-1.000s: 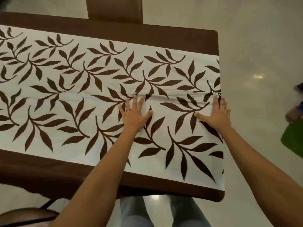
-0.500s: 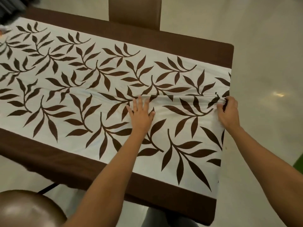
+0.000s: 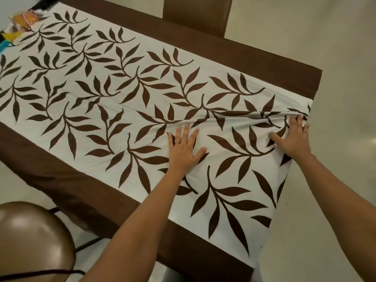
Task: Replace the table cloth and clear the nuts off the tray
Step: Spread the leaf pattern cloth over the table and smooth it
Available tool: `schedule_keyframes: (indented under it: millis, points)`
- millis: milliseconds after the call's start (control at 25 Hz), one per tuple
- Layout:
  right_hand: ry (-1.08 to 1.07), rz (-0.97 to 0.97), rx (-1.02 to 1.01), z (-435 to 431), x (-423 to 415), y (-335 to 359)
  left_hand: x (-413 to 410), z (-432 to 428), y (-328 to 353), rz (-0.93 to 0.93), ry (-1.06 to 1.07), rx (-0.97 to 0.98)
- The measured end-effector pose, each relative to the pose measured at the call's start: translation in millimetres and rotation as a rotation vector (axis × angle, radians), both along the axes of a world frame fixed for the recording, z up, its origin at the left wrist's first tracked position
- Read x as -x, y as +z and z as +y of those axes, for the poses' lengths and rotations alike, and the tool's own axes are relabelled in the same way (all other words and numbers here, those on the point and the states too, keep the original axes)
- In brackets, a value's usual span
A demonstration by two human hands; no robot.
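**Smoothing a ridge out of the fresh cloth**

Head view: the table cloth (image 3: 122,110), a pale panel printed with dark leaves inside a brown border, covers the bench, whose own surface is hidden under the fabric. A raised fold (image 3: 234,117) runs from mid-picture toward 3 o'clock, ending in a small gather at the bench's end.

The left hand (image 3: 184,148) lies flat at the centre, fingers spread and straight, just on the 6 o'clock side of the fold, with a ring on one finger. The right hand (image 3: 293,138) is at 3 o'clock, well apart from the left, palm down with the thumb splayed toward 9 o'clock. Its fingertips reach the gather and look laid on it rather than pinching. Neither hand grips anything.

A chair back (image 3: 197,15) stands at 12 o'clock and a rounded chair top (image 3: 30,241) at 7 o'clock. Blurred colourful items (image 3: 20,23) sit at the 10 o'clock corner; whether the tray or nuts are among them I cannot tell.

The cloth looks thin, soft and light, and it should slide readily and wrinkle wherever it is pushed. Flat palms suit spreading it. To shift it, the hanging hem at 3 o'clock, held at both corners, seems the best hold.
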State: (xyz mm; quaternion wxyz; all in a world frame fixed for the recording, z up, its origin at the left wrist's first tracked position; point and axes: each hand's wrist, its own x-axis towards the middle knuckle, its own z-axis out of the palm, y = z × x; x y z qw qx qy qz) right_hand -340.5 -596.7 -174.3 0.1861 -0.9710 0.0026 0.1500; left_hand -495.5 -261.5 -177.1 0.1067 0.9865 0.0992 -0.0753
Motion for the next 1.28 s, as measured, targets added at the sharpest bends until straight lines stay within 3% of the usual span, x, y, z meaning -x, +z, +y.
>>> schedule_keyframes:
  millis: [120,240,400,800,960,1080,1280]
  points:
    - [0.032,-0.075,0.014,4,-4,6,-6,-14,6,0.014,0.083,-0.011]
    - [0.201,-0.213,0.006,12,13,6,6,-55,13,-0.085,0.285,0.045]
    - [0.341,-0.174,0.025,5,7,1,21,-117,13,-0.103,0.421,0.092]
    - [0.477,-0.088,0.091,-6,-62,10,11,-136,5,0.028,0.466,0.064]
    - [0.418,-0.221,0.013,-14,-67,14,11,-130,10,0.102,0.413,0.127]
    - [0.327,-0.118,0.019,-23,-86,10,12,-131,11,0.086,0.421,0.104]
    - [0.435,-0.023,0.144,-30,-134,14,8,-136,15,0.033,0.488,0.134]
